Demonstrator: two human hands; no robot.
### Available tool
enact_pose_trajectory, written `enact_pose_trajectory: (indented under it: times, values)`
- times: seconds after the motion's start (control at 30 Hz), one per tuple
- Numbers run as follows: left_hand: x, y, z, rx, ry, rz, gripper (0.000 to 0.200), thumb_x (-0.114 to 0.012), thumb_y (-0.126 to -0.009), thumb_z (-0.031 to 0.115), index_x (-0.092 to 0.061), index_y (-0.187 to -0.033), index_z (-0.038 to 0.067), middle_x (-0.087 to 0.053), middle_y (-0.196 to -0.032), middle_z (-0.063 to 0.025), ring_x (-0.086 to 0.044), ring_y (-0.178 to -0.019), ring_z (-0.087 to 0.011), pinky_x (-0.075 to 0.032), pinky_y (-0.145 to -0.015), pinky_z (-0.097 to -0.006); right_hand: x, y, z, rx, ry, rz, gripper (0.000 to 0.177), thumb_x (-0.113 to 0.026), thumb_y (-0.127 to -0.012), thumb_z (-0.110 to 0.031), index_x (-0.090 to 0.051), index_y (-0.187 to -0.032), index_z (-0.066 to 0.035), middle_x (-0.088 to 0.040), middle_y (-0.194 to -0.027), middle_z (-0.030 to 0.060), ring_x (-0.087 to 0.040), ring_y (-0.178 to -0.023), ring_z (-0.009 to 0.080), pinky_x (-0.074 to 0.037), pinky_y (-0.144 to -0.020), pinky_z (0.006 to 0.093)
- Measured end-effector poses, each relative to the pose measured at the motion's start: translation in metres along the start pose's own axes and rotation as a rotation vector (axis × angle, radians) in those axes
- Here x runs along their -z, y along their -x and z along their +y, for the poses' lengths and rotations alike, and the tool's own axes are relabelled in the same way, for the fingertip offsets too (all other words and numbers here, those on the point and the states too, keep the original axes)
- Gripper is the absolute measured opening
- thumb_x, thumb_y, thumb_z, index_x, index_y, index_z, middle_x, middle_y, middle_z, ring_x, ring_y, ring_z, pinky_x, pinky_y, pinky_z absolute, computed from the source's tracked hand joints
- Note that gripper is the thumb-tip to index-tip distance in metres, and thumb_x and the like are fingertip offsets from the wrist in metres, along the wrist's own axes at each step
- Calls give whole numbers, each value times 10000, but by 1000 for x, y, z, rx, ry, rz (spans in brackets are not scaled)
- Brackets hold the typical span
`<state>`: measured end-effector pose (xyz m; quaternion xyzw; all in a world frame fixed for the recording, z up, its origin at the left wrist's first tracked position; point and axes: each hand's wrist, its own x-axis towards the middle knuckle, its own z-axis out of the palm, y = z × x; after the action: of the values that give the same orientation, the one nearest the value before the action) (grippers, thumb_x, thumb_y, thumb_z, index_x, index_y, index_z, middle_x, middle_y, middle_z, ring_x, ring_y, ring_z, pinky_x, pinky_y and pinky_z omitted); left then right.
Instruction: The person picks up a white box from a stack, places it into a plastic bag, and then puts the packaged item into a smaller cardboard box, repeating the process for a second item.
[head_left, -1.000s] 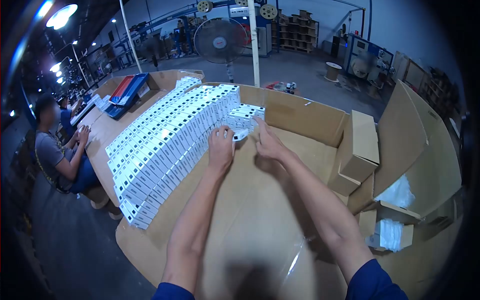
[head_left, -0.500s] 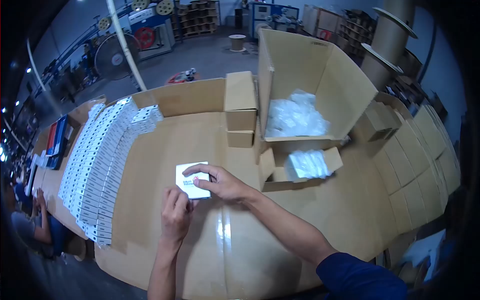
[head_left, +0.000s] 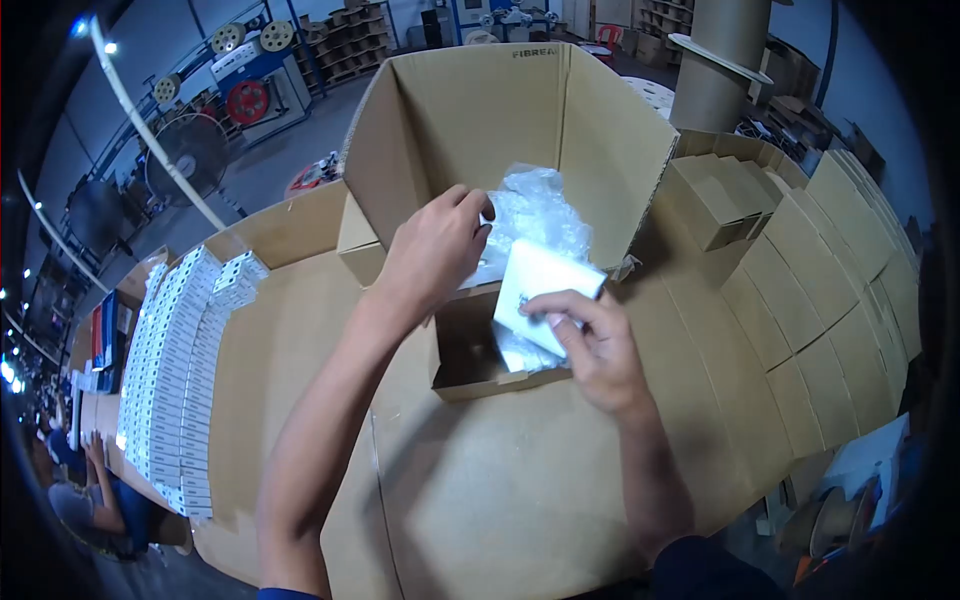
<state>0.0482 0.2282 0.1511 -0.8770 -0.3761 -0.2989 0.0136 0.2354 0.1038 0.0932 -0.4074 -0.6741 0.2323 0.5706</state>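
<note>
In my right hand [head_left: 598, 350] is a flat white box [head_left: 545, 285] with a small printed mark, tilted and gripped between thumb and fingers. It is above a low open carton [head_left: 470, 385] that has clear plastic-wrapped packs [head_left: 525, 352] at its right end. My left hand [head_left: 440, 245] is raised at the front of a large open carton [head_left: 480, 110], beside clear plastic bags [head_left: 540, 215]. Its fingers are bent, with a gap between thumb and forefinger, and no held item shows.
Long stacks of small white boxes [head_left: 165, 370] line the table's left side. Folded brown cartons [head_left: 820, 310] stand at the right, near a closed carton [head_left: 720, 200]. A co-worker [head_left: 95, 500] sits at the far left.
Both hands have moved from mid-table to the cartons. My left hand has left the white box and risen to the plastic bags; my right hand carries the box. The view has turned right.
</note>
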Motion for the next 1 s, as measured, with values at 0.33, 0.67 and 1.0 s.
enact_pose_trajectory:
  times: [0.33,0.67,1.0]
  values:
    - [-150,-77,-95,0,-444,-580,255,-769,-784,79,-743,-1037,94,-721,-1105,-134,-695,-1069,-325,-583,-913,-440,56,-65,25,42,226,39,402,-484,-1073,-343,-701,-1267,-66,-587,-1320,228,-573,-1199,334,-448,-1039,420]
    - [-57,-57,-40,435,243,-120,289,-618,-911,175,-649,-1113,-28,-726,-1024,-265,-709,-1002,-406,-548,-891,-455,49,-49,26,9,212,181,330,-753,-870,-130,-747,-1199,-104,-659,-1224,173,-641,-1080,287,-504,-955,361]
    - [34,115,99,377,1033,110,123,-557,-1066,136,-519,-1111,28,-635,-931,-33,-580,-831,-75,-480,-746,-260,24,38,-34,-41,126,210,696,-914,-743,-389,-674,-1294,-37,-638,-1240,219,-605,-1180,336,-486,-1024,414]
